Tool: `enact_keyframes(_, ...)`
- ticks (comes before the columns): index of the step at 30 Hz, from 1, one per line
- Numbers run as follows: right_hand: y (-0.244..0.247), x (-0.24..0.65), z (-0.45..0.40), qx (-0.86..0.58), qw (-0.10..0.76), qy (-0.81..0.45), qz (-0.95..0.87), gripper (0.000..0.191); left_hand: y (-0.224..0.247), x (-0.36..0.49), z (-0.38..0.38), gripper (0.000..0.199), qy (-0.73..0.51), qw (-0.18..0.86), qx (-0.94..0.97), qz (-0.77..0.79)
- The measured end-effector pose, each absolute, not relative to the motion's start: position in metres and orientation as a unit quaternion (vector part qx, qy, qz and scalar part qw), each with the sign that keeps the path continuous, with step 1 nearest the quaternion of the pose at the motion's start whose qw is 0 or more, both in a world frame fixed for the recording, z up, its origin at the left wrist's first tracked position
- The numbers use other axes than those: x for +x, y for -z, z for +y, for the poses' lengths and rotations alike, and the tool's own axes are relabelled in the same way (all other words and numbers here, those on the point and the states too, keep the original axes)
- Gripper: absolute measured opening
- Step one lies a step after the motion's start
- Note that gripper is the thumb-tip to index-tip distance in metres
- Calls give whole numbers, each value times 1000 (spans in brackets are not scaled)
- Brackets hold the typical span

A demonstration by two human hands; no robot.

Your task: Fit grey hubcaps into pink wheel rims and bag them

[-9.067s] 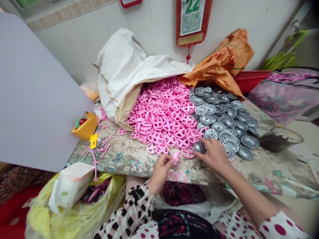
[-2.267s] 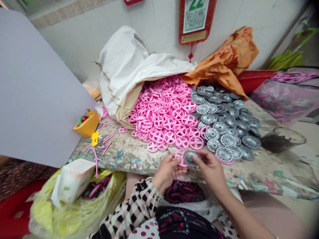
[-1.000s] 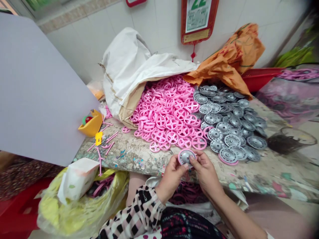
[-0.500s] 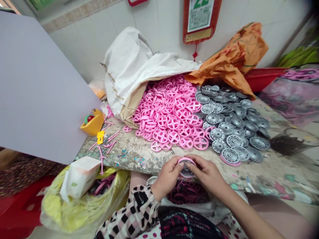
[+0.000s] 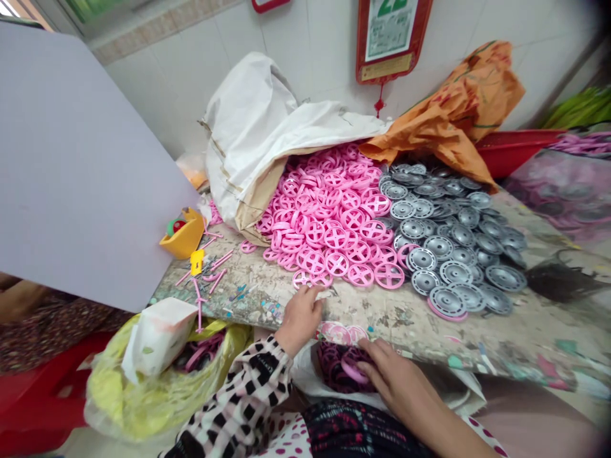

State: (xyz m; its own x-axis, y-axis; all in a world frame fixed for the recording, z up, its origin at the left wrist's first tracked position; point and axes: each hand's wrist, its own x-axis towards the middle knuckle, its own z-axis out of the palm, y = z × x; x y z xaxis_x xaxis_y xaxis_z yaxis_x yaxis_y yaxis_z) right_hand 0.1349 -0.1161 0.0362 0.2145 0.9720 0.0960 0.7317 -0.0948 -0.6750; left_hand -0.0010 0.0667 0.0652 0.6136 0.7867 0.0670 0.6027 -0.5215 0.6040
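Note:
My left hand (image 5: pixel 301 320) reaches to the front edge of the pink pile, fingertips at a pink wheel ring (image 5: pixel 301 278) with cross spokes; I cannot tell whether they touch it. Lower down, my right hand (image 5: pixel 389 372) is open, fingers stretched out over a white bag (image 5: pixel 305 369) at my lap. Just by its fingertips, a pink-rimmed wheel (image 5: pixel 352 369) is at the bag's mouth, above several dark and pink wheels. Spoked pink rings (image 5: pixel 337 236) are heaped on the table, with grey wheel discs (image 5: pixel 438 247) piled to their right.
A white sack (image 5: pixel 252 108) and an orange cloth (image 5: pixel 458 108) lie behind the piles. Pink sticks (image 5: pixel 218 280) and a yellow container (image 5: pixel 184 234) are at the table's left. A yellow plastic bag (image 5: pixel 119 401) stands below. A pale panel (image 5: pixel 81 165) blocks the far left.
My hands have parted from the pink-rimmed wheel they held together. The left has moved forward and left to the pink pile; the right has lowered over the bag and let go.

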Motion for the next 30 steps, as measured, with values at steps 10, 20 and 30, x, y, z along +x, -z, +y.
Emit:
enact_keyframes(10, -49, 209, -114, -810, 252, 54, -527, 31, -65, 13, 87, 27, -49, 85, 919, 382)
enact_keyframes(20, -35, 264, -110, -879, 140, 154, -429, 44, -64, 11, 60, 6, -282, 498, 738, 358)
enact_keyframes(30, -53, 218, -101, -729, 226, 171, -623, 31, -74, 26, 40, 11, -233, 848, 238, 412)
